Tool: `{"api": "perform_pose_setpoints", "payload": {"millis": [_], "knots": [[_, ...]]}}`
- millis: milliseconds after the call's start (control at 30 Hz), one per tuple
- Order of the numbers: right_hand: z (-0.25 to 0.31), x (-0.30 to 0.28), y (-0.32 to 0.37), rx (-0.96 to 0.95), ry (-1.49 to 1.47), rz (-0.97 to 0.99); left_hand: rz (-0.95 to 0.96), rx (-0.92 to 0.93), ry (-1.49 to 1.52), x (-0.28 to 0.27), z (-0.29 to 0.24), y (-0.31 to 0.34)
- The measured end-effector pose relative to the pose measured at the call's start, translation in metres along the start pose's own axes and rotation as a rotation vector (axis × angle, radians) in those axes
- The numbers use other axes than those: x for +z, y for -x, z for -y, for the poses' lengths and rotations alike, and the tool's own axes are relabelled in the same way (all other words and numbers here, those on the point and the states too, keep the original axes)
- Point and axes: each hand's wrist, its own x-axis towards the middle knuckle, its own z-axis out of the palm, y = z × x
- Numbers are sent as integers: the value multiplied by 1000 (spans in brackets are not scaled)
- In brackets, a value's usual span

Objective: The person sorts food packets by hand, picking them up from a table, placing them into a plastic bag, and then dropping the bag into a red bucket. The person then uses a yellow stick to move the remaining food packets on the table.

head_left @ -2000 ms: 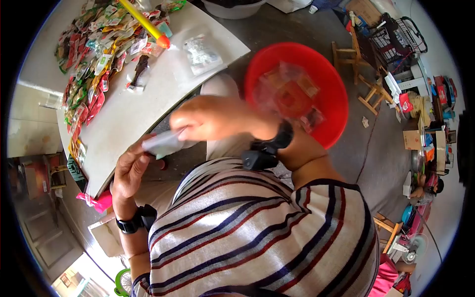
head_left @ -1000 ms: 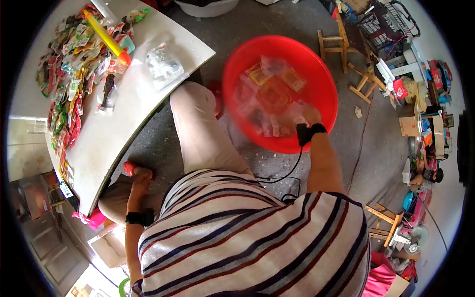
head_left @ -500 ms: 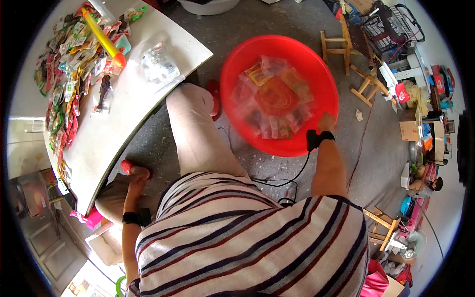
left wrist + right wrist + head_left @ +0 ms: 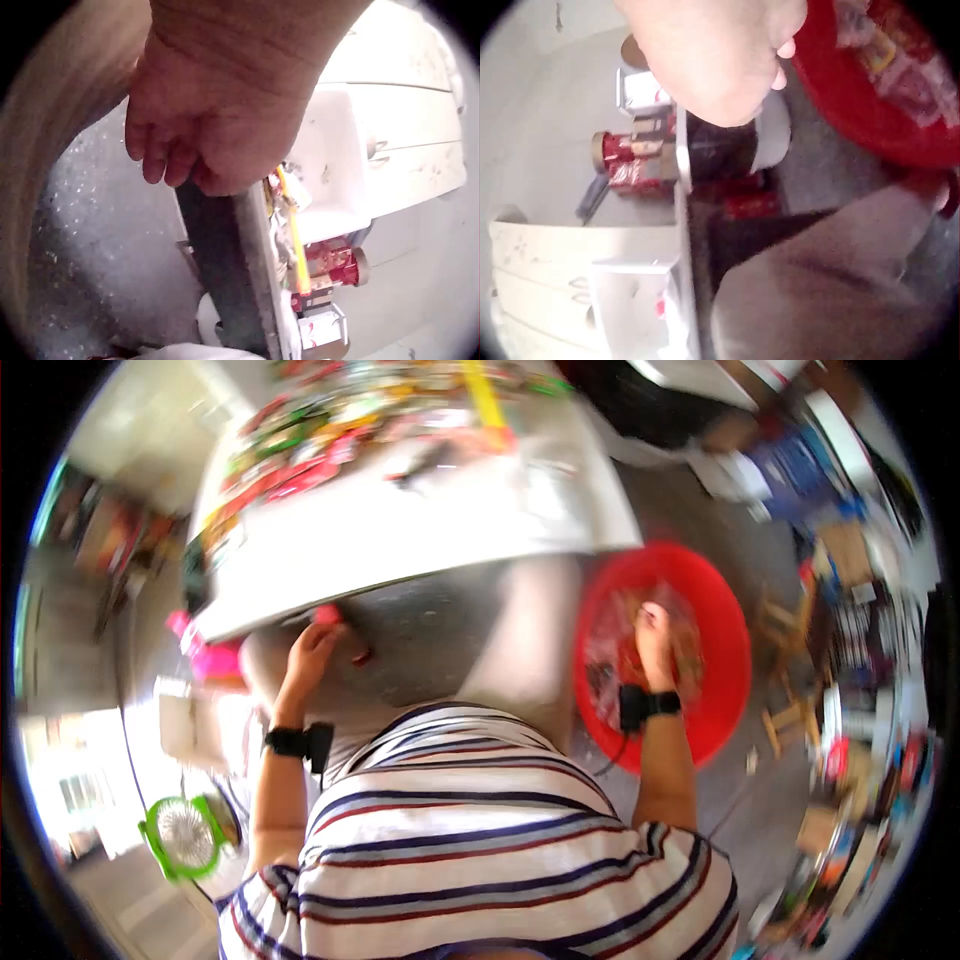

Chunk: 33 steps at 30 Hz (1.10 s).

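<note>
In the head view the right hand (image 4: 654, 645) hangs above the red basin (image 4: 728, 660), fingers loosely bent, with nothing visible in it. Clear packets (image 4: 603, 682) lie in the basin. Near the table's front edge, over the lap, is the left hand (image 4: 312, 650), which looks empty. The left wrist view shows the left hand (image 4: 217, 120) with loosely curled fingers beside the table edge. The right wrist view has the right hand (image 4: 720, 60) at the top, its fingers mostly hidden, and part of the basin (image 4: 840, 124).
The white table (image 4: 400, 540) carries a blurred heap of colourful small packets (image 4: 320, 460), a yellow stick (image 4: 484, 400) and a clear bag (image 4: 552, 495). A green fan (image 4: 187, 838) stands at left, wooden stools (image 4: 790, 725) at right.
The head view has swung, so table and basin appear shifted to the right. The right hand has moved from the basin's near right rim to above its middle. The left hand remains over the lap.
</note>
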Motion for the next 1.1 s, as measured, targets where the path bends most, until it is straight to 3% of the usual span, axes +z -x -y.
{"api": "perform_pose_setpoints", "payload": {"millis": [67,100,133,167,233,300,367,500,567,700,833,1100], "knots": [[46,21,-16,-82,-246,48,-184,48,113,-22,4,8],[100,18,-19,-95,-192,82,-263,42,109,-34,6,14],[113,27,-19,-80,-298,126,-369,-8,-25,-46,-1,23],[119,36,-18,-64,-338,190,-418,101,-93,-61,15,27],[140,52,-9,-86,-387,269,-624,113,64,-80,21,49],[168,58,5,-75,-417,340,-811,103,-175,-102,30,70],[175,65,12,-71,-383,415,-910,45,-290,-123,64,85],[167,91,17,-135,-362,447,-995,-307,-499,-156,146,110],[169,94,17,-182,-317,426,-1019,-460,-550,-170,160,125],[167,97,17,-246,-295,387,-869,-661,-615,-189,201,142],[168,97,17,-252,-156,398,-473,-868,-634,-188,201,136],[187,101,18,-352,-111,377,-477,-736,-615,-199,218,136]]}}
